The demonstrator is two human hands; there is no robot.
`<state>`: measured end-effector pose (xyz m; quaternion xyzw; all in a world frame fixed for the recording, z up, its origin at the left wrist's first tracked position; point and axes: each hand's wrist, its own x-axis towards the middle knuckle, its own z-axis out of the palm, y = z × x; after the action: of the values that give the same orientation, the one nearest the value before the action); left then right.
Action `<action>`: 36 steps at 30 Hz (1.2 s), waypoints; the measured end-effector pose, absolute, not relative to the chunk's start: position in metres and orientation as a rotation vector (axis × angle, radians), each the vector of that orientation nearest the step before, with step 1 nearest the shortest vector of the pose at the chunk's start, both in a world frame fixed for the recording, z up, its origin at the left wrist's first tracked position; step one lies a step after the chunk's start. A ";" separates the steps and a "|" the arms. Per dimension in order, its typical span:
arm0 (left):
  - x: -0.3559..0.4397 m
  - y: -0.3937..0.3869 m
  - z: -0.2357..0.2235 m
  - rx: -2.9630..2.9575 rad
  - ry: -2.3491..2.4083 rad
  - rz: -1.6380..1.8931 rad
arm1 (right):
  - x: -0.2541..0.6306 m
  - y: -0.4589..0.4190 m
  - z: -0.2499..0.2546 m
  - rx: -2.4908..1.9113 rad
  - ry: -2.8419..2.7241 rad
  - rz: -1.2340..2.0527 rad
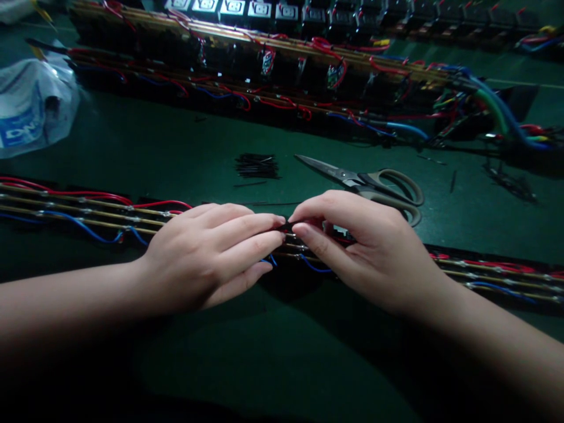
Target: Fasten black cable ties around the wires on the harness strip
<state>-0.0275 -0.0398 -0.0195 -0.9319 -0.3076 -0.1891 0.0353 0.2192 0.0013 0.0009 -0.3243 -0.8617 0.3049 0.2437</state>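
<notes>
A long strip [101,222] of brass-coloured rods with soldered joints and red and blue wires runs across the green table under both hands. My left hand [211,249] lies over its middle, fingers together and pointing right. A thin black piece [287,225] shows between its fingertips. From the right, my right hand [365,247] pinches that same piece between thumb and forefinger, just above the rods. Its far end is hidden by the fingers. Grey-handled scissors [352,178] lie just beyond my right hand, partly covered by it. Beyond my left hand is a pile of short thin black pieces [257,165].
Across the back lie larger wired assemblies [264,44] with rods, red wires and dark blocks. Thick blue and green cables [497,108] hang off their right end. A clear plastic bag [37,106] sits at the left. Dark scraps [509,182] are at the right.
</notes>
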 end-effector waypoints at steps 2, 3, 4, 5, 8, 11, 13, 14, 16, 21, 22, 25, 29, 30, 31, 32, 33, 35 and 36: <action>-0.027 -0.040 -0.019 -2.867 -0.949 -0.584 | 0.219 0.002 0.000 -0.875 -2.355 0.816; -0.027 -0.040 -0.019 -2.866 -0.953 -0.585 | 0.220 0.002 0.000 -0.876 -2.356 0.807; -0.027 -0.040 -0.019 -2.865 -0.956 -0.590 | 0.220 0.001 0.000 -0.877 -2.357 0.801; -0.027 -0.040 -0.019 -2.862 -0.960 -0.594 | 0.220 0.001 0.001 -0.881 -2.357 0.796; -0.027 -0.040 -0.019 -2.866 -0.977 -0.593 | 0.221 0.000 0.002 -0.873 -2.360 0.795; -0.027 -0.041 -0.018 -2.882 -1.000 -0.586 | 0.221 0.000 0.003 -0.868 -2.373 0.807; -0.027 -0.042 -0.017 -2.892 -1.010 -0.590 | 0.221 -0.001 0.003 -0.861 -2.373 0.815; -0.027 -0.042 -0.017 -2.897 -1.013 -0.589 | 0.221 -0.001 0.003 -0.851 -2.372 0.819; -0.026 -0.043 -0.016 -2.905 -1.016 -0.582 | 0.221 0.000 0.003 -0.831 -2.370 0.827; -0.026 -0.043 -0.015 -2.912 -1.012 -0.586 | 0.222 0.000 0.005 -0.826 -2.341 0.862; -0.026 -0.043 -0.015 -2.913 -1.011 -0.594 | 0.222 0.000 0.005 -0.829 -2.334 0.870; -0.026 -0.043 -0.017 -2.903 -1.009 -0.627 | 0.221 0.000 0.006 -0.852 -2.316 0.886; -0.025 -0.043 -0.020 -2.842 -1.018 -0.661 | 0.219 -0.002 0.003 -0.925 -2.319 0.831; -0.024 -0.042 -0.021 -2.832 -1.021 -0.658 | 0.219 -0.002 0.002 -0.936 -2.335 0.810; -0.024 -0.042 -0.022 -2.826 -1.025 -0.652 | 0.219 -0.002 0.002 -0.939 -2.356 0.792; -0.023 -0.042 -0.023 -2.825 -1.027 -0.644 | 0.219 -0.003 0.001 -0.933 -2.379 0.775; -0.023 -0.042 -0.023 -2.826 -1.028 -0.634 | 0.219 -0.003 0.000 -0.922 -2.397 0.764; -0.022 -0.043 -0.022 -2.841 -1.036 -0.610 | 0.219 -0.003 -0.001 -0.899 -2.418 0.751; -0.022 -0.044 -0.020 -2.855 -1.049 -0.605 | 0.219 -0.003 -0.001 -0.890 -2.421 0.754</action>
<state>-0.0217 -0.0441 -0.0204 -0.9204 -0.3381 -0.1951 0.0205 0.2187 -0.0030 -0.0014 -0.3226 -0.8777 0.2733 0.2254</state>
